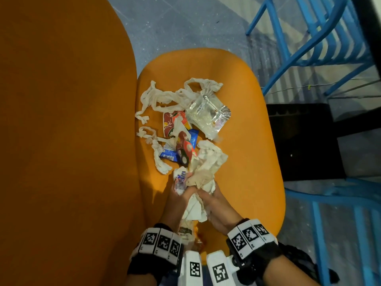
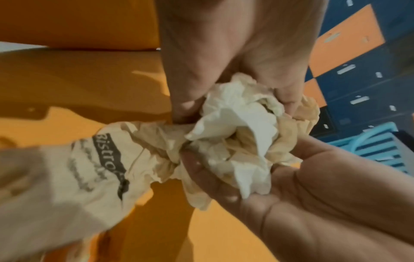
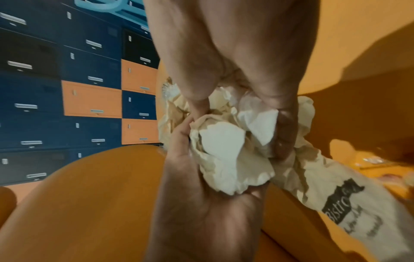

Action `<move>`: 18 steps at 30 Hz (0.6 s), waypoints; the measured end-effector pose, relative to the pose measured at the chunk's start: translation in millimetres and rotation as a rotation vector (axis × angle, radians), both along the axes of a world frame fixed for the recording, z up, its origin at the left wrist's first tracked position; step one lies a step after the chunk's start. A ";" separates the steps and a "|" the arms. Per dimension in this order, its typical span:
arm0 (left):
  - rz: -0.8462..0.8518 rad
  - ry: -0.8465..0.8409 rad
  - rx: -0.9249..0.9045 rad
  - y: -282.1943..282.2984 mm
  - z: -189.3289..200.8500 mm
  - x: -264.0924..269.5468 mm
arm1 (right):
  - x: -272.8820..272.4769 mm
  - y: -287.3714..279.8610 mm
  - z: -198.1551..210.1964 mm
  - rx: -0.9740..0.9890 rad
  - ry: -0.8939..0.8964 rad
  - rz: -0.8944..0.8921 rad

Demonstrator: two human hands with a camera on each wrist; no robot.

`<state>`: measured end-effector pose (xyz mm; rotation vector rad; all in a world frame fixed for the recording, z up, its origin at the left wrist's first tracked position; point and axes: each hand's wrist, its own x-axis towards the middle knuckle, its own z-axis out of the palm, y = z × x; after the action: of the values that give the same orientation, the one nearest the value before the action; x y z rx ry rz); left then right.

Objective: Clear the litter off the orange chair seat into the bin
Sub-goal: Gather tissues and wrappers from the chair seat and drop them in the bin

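Note:
The orange chair seat (image 1: 247, 141) carries litter: twisted white tissue strips (image 1: 165, 98), a clear plastic bag (image 1: 206, 114), a flattened red patterned cup (image 1: 172, 122), a blue wrapper (image 1: 170, 154), a red wrapper (image 1: 185, 149) and a loose white tissue (image 1: 212, 157). At the near end, my left hand (image 1: 177, 193) and right hand (image 1: 214, 197) meet and grip one wad of crumpled paper (image 1: 199, 181) (image 2: 237, 131) (image 3: 226, 145) from both sides. A printed paper bag (image 1: 185, 232) (image 2: 107, 159) (image 3: 342, 203) trails from the wad. A small blue-and-red wrapper (image 1: 181, 179) sticks out by my left fingers.
A black square container (image 1: 305, 141) stands on the floor right of the seat. Blue chairs (image 1: 321, 50) stand beyond and beside it. A large orange curved surface (image 1: 61, 120) rises along the seat's left. Blue and orange lockers (image 3: 89, 99) line the background.

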<state>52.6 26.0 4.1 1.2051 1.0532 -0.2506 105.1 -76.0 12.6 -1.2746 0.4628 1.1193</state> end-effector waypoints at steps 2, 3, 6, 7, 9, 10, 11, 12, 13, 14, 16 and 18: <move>0.092 -0.060 -0.034 -1.0 -15.6 8.8 | 6.3 4.4 25.6 0.040 -0.004 0.026; 0.067 -0.052 -0.002 -8.8 -72.8 1.6 | 9.2 8.2 40.1 0.065 -0.028 0.040; 0.086 -0.094 0.193 -2.4 -220.0 -42.2 | 18.0 14.8 94.1 0.125 -0.029 0.037; 0.042 -0.079 0.211 3.3 -185.4 -38.8 | 18.3 14.2 87.4 0.122 -0.038 0.071; -0.028 -0.017 0.056 3.1 -27.2 -0.2 | 11.3 8.2 49.2 0.037 -0.077 0.103; -0.035 -0.004 0.038 1.6 23.0 4.4 | 6.8 2.4 39.3 0.010 -0.093 0.126; -0.006 0.024 -0.013 0.5 41.0 -6.6 | 2.2 -1.3 37.9 0.007 -0.086 0.178; -0.018 -0.028 -0.006 -0.8 48.8 -12.6 | -2.5 -5.4 33.0 -0.009 -0.082 0.217; 0.014 -0.013 -0.031 -5.7 28.6 -19.3 | -8.4 -7.0 33.3 -0.031 -0.077 0.260; -0.004 0.019 0.006 -8.0 22.9 -27.8 | -16.2 -8.9 28.4 -0.075 -0.075 0.293; 0.013 0.002 -0.028 -12.9 9.4 -36.2 | -32.1 -13.9 16.9 -0.201 -0.087 0.341; 0.012 -0.027 -0.013 -16.8 0.0 -41.4 | -44.5 -17.3 6.9 -0.266 -0.040 0.388</move>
<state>11.2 9.3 4.1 1.1872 1.0332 -0.2309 60.5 -93.3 19.5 -1.6660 0.3494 1.3845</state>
